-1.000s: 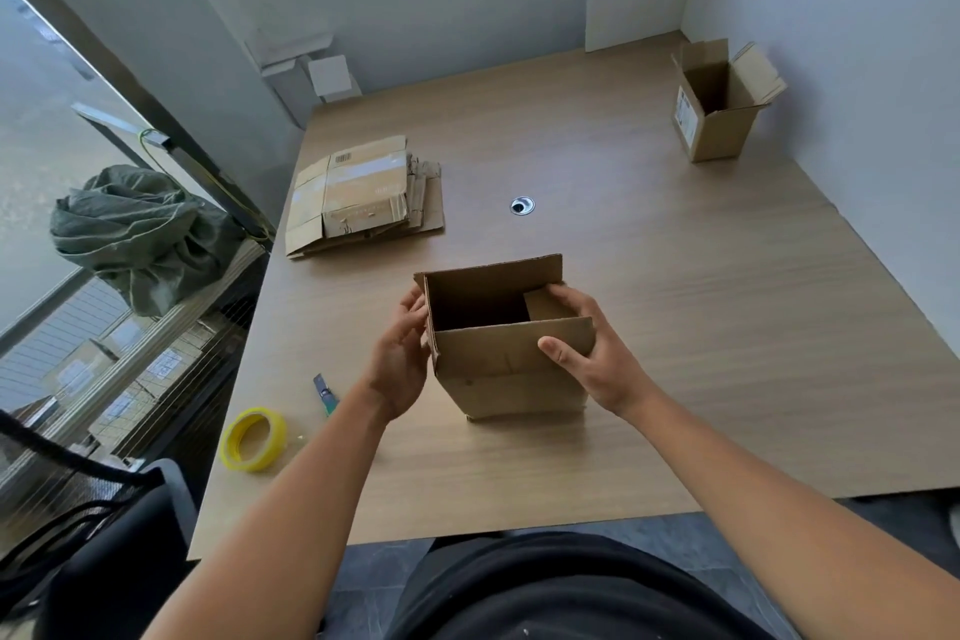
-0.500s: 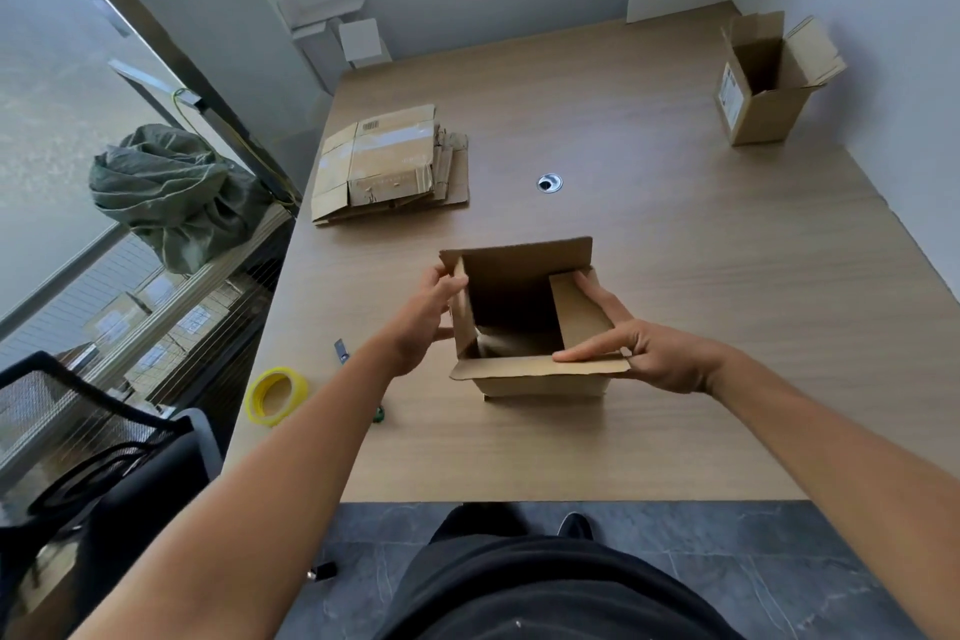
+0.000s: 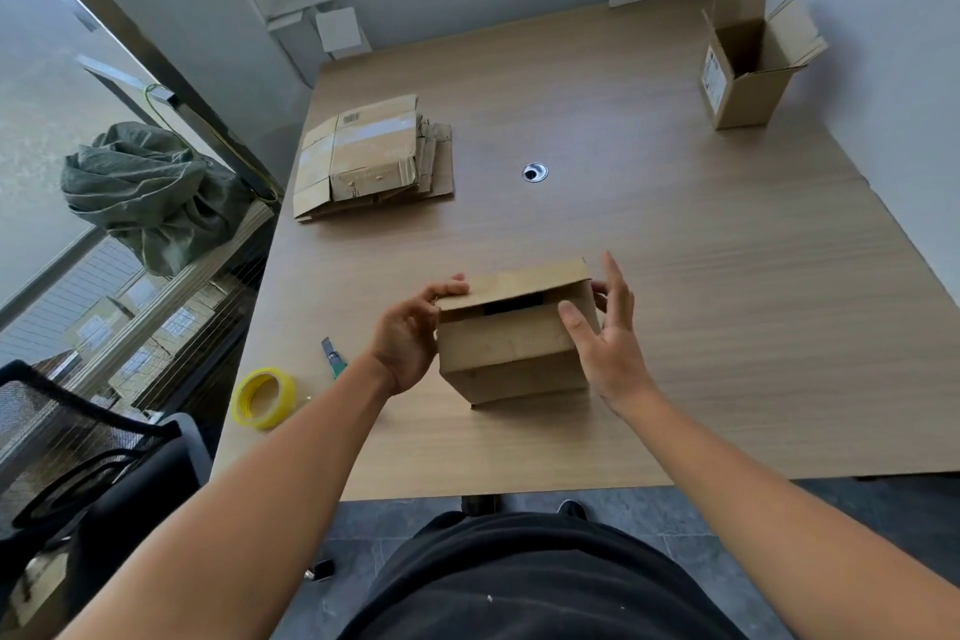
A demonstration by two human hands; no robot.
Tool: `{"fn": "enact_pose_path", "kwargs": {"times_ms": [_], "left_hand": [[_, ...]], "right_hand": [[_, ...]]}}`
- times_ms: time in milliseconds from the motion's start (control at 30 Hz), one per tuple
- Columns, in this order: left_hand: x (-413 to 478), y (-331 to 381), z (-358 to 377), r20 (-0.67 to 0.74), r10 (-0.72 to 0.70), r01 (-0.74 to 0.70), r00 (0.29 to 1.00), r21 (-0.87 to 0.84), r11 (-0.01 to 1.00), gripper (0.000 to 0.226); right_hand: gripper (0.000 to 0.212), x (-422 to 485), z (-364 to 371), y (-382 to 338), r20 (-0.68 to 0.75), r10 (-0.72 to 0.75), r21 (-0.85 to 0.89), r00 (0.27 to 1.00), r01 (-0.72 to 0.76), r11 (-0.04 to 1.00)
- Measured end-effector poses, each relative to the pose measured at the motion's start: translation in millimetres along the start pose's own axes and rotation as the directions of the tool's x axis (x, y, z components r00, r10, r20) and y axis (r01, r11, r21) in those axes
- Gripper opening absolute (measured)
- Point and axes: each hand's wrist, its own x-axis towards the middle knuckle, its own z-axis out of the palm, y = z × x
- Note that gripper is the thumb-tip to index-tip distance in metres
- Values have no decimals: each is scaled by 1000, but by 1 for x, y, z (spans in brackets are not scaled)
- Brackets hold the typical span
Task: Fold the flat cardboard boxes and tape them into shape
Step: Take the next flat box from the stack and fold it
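A small brown cardboard box (image 3: 511, 359) stands on the wooden table (image 3: 701, 301) near its front edge, its top flaps folded down with a narrow dark gap between them. My left hand (image 3: 408, 333) grips the box's left top corner, fingers curled over the far flap. On the right side my right hand (image 3: 605, 333) is spread, thumb pressing the near flap and fingers reaching round the right edge. A stack of flat cardboard boxes (image 3: 371, 159) lies at the table's left back. A yellow tape roll (image 3: 263, 398) lies at the front left.
A green-handled cutter (image 3: 333, 359) lies between the tape roll and my left arm. An assembled open box (image 3: 748, 65) stands at the far right corner. A round cable hole (image 3: 534, 172) is mid-table. A black chair (image 3: 78, 463) and a green sack (image 3: 148, 190) are left of the table.
The box's top flaps, open before, are now folded down over the opening. Both hands shifted onto the top edges.
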Motion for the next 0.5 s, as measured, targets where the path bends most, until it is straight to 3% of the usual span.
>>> {"fn": "enact_pose_path", "kwargs": {"times_ms": [100, 167, 200, 300, 400, 500], "left_hand": [[-4, -5, 4, -22, 66, -63, 998, 129, 990, 10], [-2, -19, 5, -63, 160, -137, 985, 273, 952, 8], [-1, -24, 4, -87, 175, -145, 981, 277, 950, 20], [-1, -30, -5, -143, 55, -37, 988, 125, 992, 76], [-3, -30, -17, -133, -126, 141, 983, 109, 984, 90], [-4, -33, -19, -108, -245, 256, 964, 113, 960, 87]], "right_hand": [[37, 8, 3, 0, 29, 10, -72, 1000, -8, 997], [32, 10, 2, -2, 28, 42, -51, 999, -40, 998], [32, 11, 2, -4, 31, 70, -15, 997, -69, 997], [46, 19, -4, -9, 46, 204, 125, 978, -208, 970], [68, 25, -3, -14, 124, 372, 152, 920, -388, 909], [51, 21, 7, -14, 222, 400, 185, 889, -441, 878]]}}
